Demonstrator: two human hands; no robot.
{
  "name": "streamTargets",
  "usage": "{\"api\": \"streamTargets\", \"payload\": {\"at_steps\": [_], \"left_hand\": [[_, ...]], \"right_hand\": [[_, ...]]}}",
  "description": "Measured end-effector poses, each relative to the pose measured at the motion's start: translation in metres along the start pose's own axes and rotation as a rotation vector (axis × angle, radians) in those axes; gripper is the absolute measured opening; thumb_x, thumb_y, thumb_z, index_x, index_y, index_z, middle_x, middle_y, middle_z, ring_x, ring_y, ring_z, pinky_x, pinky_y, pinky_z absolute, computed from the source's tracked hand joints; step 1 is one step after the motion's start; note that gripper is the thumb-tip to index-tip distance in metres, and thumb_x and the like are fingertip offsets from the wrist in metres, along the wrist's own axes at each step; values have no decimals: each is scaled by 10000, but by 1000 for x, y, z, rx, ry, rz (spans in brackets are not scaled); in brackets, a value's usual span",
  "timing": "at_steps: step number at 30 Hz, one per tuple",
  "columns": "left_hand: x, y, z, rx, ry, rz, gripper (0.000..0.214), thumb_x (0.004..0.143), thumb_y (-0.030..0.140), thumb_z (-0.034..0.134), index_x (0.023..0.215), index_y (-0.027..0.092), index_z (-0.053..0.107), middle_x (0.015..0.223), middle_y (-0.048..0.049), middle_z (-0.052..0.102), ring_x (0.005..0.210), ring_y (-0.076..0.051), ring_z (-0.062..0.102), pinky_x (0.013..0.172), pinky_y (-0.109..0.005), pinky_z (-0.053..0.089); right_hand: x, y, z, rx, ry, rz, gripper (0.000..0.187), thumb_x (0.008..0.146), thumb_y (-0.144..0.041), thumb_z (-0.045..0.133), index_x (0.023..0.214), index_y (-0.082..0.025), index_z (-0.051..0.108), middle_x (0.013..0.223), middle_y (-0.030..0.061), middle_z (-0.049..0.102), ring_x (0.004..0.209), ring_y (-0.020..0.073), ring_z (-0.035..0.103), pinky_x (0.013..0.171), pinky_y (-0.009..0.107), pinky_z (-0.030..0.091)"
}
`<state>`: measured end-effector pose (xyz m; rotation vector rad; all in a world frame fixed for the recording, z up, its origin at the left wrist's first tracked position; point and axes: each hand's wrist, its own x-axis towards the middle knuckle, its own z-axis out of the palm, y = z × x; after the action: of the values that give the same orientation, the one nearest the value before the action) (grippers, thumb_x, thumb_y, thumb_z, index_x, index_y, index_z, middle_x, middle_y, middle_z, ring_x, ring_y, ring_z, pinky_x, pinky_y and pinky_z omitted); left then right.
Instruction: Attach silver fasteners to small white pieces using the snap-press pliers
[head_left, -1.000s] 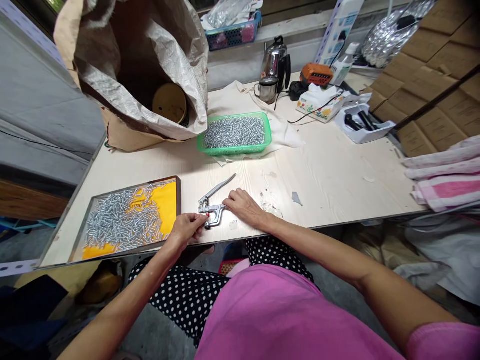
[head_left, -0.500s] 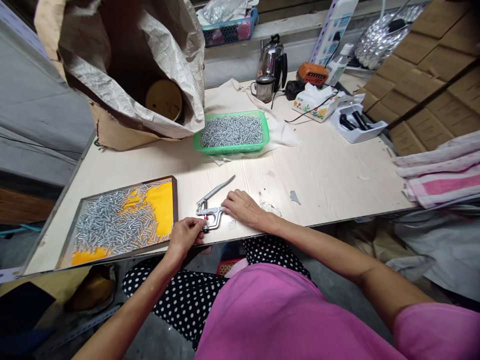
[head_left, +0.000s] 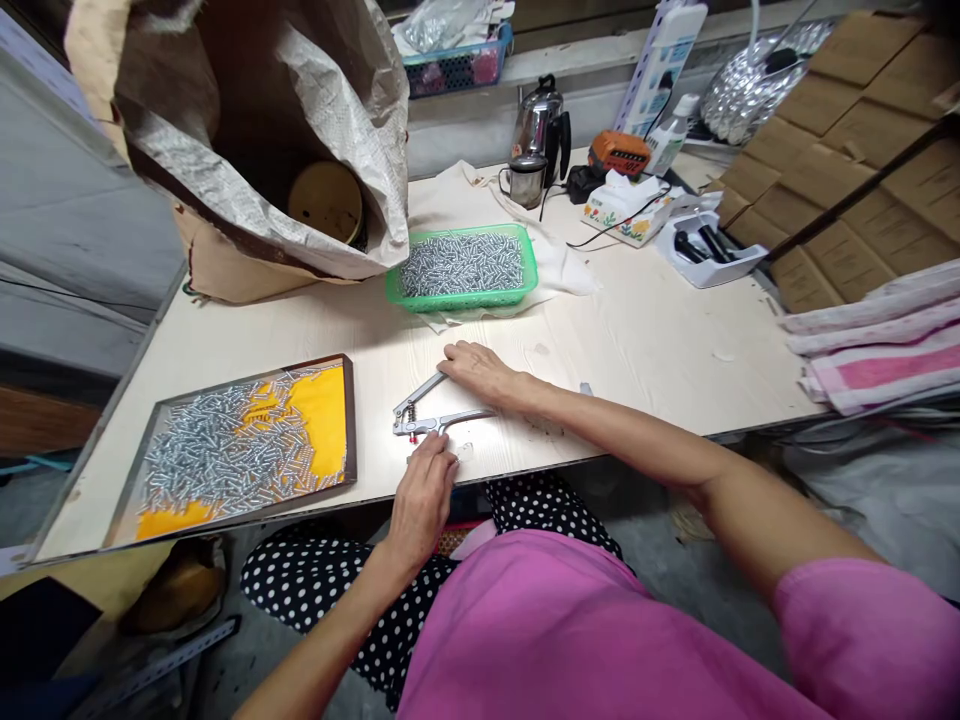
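1. Right hand [head_left: 484, 372] was closed on upper handle [head_left: 421, 391] of pliers [head_left: 424, 426].
2. Left hand [head_left: 421, 495] was at lower frame (couldn't tell if gripping).
3. Pliers sat on table [head_left: 660, 350], right of tray [head_left: 350, 420].

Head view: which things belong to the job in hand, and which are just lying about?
Belong, judging by position:
grey metal pliers, touched by the right hand
shallow rectangular tray of small silvery pieces, probably
green plastic basket of similar pieces, probably

Apparently lying about:
shiny metal kettle
white floral tissue box
pink-and-white striped cloth
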<state>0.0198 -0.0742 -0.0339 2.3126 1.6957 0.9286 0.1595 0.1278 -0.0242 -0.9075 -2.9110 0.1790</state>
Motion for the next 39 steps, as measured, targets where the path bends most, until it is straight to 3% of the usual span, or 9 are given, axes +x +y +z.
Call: {"api": "streamTargets", "payload": {"at_steps": [8, 13, 16, 20, 23, 25, 29, 39], "left_hand": [[-3, -3, 9, 30, 49, 20, 131, 1003, 170, 509, 1009, 199, 637, 1126, -106, 742, 1240, -256, 651, 1031, -400, 558], [3, -1, -1, -84, -5, -79, 158, 997, 228, 509, 967, 214, 663, 1121, -104, 750, 1236, -267, 649, 1045, -433, 541], [15, -5, -23, -220, -42, -268, 190, 973, 319, 529, 934, 217, 684, 1108, -103, 749, 1110, -250, 691, 944, -385, 568], [31, -24, -49, -268, -29, -675, 346, 835, 534, 626, 837, 202, 725, 903, -77, 739, 837, -223, 676, 672, -285, 526], [36, -38, -52, -375, -116, -913, 503, 666, 676, 686, 752, 182, 725, 679, -35, 676, 623, -177, 582, 523, -250, 403], [36, -42, -48, -432, -162, -994, 553, 594, 717, 707, 698, 174, 703, 568, -4, 606, 526, -140, 493, 479, -240, 321], [37, -44, -42, -439, -208, -1027, 535, 575, 701, 737, 655, 175, 680, 493, 17, 551, 465, -115, 427, 456, -232, 260], [42, -54, -45, -406, -358, -1059, 418, 620, 588, 736, 667, 177, 671, 480, 21, 558, 434, -124, 474, 427, -221, 294]], "right_hand": [[28, 6, -24, -50, -143, -74, 252, 1028, -136, 418, 1044, -141, 669, 1065, 107, 664, 1007, 220, 582, 765, 310, 425], [33, 1, -27, -55, -119, -58, 255, 1025, -119, 413, 1040, -132, 667, 1068, 114, 667, 1018, 218, 580, 778, 306, 437], [29, -4, -21, -66, -91, -36, 256, 1025, -112, 407, 1055, -132, 660, 1091, 120, 666, 1048, 230, 565, 813, 321, 444], [28, -10, -17, -66, -79, -5, 257, 1021, -96, 397, 1058, -125, 650, 1111, 137, 661, 1074, 241, 551, 830, 333, 441], [28, -10, -15, -50, -67, -4, 256, 1021, -90, 390, 1043, -126, 643, 1107, 142, 660, 1068, 241, 548, 828, 334, 435], [28, -8, -12, -49, -51, -11, 261, 1020, -85, 384, 1042, -129, 640, 1112, 141, 661, 1066, 241, 547, 830, 336, 436], [29, -5, -5, -70, -21, -27, 264, 1024, -93, 381, 1059, -133, 640, 1127, 136, 660, 1068, 243, 549, 837, 351, 455], [32, -7, -1, -50, -23, 10, 258, 1016, -80, 387, 1071, -121, 635, 1123, 145, 656, 1091, 255, 541, 826, 351, 442]]}}
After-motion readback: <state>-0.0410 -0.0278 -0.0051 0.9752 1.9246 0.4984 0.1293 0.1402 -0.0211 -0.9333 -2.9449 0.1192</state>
